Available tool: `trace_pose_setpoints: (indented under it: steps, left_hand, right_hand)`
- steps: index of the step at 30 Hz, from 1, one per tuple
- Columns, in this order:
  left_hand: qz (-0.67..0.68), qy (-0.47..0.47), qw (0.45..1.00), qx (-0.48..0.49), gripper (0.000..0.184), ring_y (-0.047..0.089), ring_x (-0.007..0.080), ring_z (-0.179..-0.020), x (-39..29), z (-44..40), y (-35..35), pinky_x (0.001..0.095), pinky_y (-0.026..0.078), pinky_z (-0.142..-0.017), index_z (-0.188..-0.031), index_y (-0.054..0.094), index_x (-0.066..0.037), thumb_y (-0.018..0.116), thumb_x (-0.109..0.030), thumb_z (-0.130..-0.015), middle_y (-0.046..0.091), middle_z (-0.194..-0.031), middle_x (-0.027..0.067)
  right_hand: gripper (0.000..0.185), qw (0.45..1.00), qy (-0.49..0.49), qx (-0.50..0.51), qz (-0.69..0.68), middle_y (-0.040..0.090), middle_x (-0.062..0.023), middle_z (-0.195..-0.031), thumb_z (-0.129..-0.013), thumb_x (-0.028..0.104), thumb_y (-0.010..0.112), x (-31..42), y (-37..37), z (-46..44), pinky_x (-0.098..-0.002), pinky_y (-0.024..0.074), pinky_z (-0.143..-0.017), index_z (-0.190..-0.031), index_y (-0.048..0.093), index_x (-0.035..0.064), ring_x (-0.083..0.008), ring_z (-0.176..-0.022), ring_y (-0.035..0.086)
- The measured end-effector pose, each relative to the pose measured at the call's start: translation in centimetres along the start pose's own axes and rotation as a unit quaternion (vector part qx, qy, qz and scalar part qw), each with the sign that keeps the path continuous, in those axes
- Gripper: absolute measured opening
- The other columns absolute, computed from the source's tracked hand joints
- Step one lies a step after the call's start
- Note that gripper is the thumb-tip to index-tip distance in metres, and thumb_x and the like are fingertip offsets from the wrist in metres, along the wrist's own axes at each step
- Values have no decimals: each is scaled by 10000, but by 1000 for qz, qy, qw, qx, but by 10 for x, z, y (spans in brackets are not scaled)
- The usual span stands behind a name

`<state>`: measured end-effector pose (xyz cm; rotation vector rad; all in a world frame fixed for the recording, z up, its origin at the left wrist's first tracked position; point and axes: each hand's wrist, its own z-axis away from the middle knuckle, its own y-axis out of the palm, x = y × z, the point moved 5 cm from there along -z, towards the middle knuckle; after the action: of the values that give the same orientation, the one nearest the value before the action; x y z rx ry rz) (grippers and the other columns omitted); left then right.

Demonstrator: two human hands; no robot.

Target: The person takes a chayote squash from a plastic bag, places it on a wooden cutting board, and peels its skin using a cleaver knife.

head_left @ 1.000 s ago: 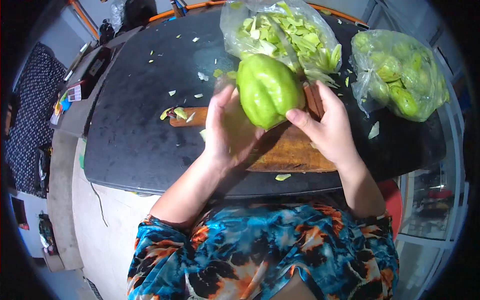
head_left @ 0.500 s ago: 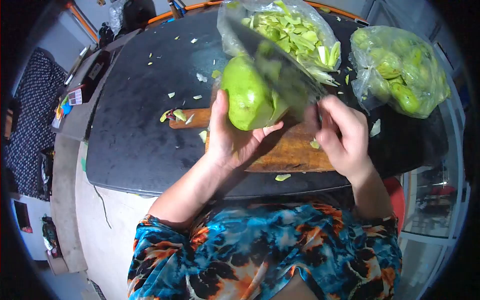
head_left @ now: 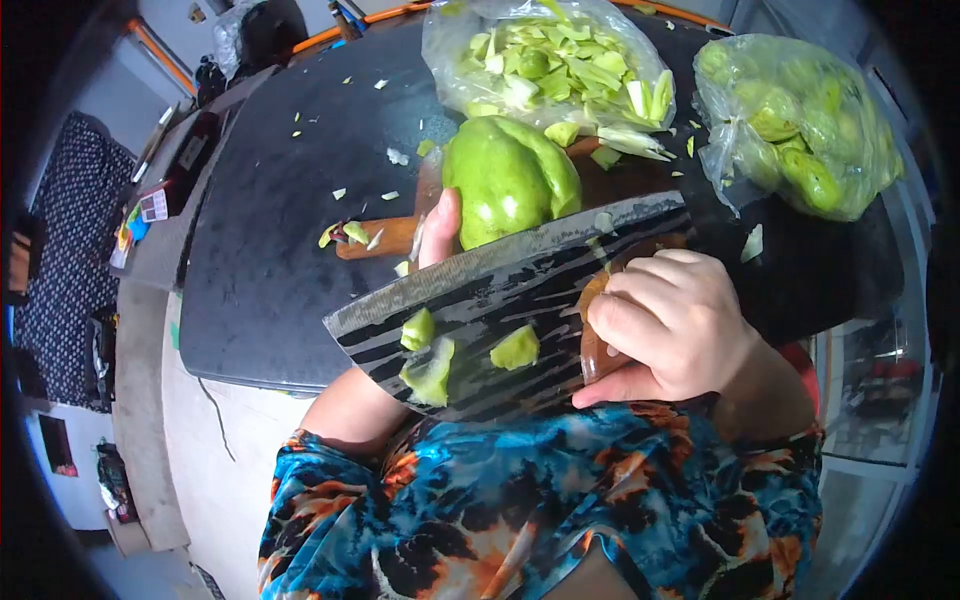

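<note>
My left hand (head_left: 438, 232) holds a green chayote (head_left: 505, 180) upright; only the thumb shows, the other fingers being hidden behind the blade. In my right hand (head_left: 680, 322) is a wide cleaver (head_left: 470, 315), gripped by its wooden handle (head_left: 600, 335). Its dark blade lies flat to the camera in front of the chayote and my left forearm. Several bits of green flesh or peel (head_left: 515, 347) stick to the blade. Beneath, a wooden cutting board (head_left: 395, 236) is partly covered.
A clear plastic bag (head_left: 447, 70) of cut green pieces lies open beyond the chayote. To the right sits a second plastic bag (head_left: 800, 130) with several whole chayotes. Scraps of peel (head_left: 355, 232) are scattered over the board handle and the black table (head_left: 270, 250).
The cleaver has come down from above the chayote towards my body, its blade turning to face the camera with bits stuck on it. The chayote remains in my left hand.
</note>
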<state>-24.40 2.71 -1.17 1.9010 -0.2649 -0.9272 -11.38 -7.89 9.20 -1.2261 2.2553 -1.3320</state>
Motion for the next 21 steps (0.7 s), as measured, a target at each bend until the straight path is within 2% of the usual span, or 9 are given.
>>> trace_pose_setpoints:
  steps: [3,7,8,10,12,14,17,19,21]
  left_hand:
    - [167,-98,981,0,695,561,283,-1119,7,5,23,430,428,-994,-1338,444,-73,450,-604,-890,544,-1281,137]
    - [160,-29,985,-52,724,552,298,-1125,-6,-2,3,463,396,-1022,-1322,455,-82,468,-638,-858,523,-1298,128]
    - [-18,61,958,-281,756,548,339,-1123,-13,5,-12,490,452,-957,-1336,423,-68,490,-637,-843,509,-1289,141]
    - [126,59,988,-65,780,502,391,-1153,-29,-11,-17,497,504,-881,-1334,438,-89,543,-654,-806,479,-1310,178]
    - [74,65,988,-119,826,492,428,-1152,-32,-8,-12,484,541,-844,-1370,374,-92,575,-644,-790,442,-1318,218]
    - [53,57,990,-118,836,488,429,-1158,-30,-13,-6,498,538,-858,-1377,360,-87,560,-652,-794,436,-1319,232]
    - [11,-8,993,-119,828,489,413,-1166,-24,-29,-14,521,537,-856,-1373,372,-78,531,-662,-809,433,-1331,221]
    - [0,-51,996,-74,748,487,346,-1194,-22,-41,-14,510,478,-946,-1375,394,-99,491,-629,-856,443,-1348,168]
    - [124,-31,991,-51,692,509,330,-1185,-10,-47,-12,480,500,-922,-1339,432,-77,497,-580,-869,489,-1309,165]
  right_hand:
    - [370,1000,11,18,20,507,-24,-665,-739,469,683,-8,4,1,-329,462,-575,-725,522,136,-208,-622,580]
    - [380,998,14,12,67,514,-8,-645,-764,511,649,-39,12,1,-339,450,-554,-721,521,155,-212,-605,582]
    - [398,997,28,-10,72,527,-23,-638,-762,517,650,-56,9,3,-355,450,-544,-724,523,142,-235,-594,585]
    - [350,983,149,-53,91,590,-87,-674,-817,428,649,-101,7,12,-396,463,-547,-761,554,96,-297,-633,613]
    - [341,933,335,-76,104,611,-128,-702,-888,378,604,-173,3,31,-371,461,-576,-823,574,45,-308,-643,610]
    - [327,942,307,-138,-5,591,-132,-686,-907,340,599,-192,-5,38,-338,452,-592,-886,577,14,-264,-621,586]
    - [287,959,202,-173,-96,581,-122,-714,-889,269,635,-149,-5,16,-309,458,-613,-974,563,5,-224,-657,596]
    - [349,973,169,-111,-112,603,-110,-786,-811,219,709,-123,-3,12,-331,474,-622,-1043,543,18,-251,-705,628]
    - [366,991,71,-96,-65,588,-88,-775,-772,236,733,-107,2,14,-354,480,-619,-1001,550,16,-274,-679,601]
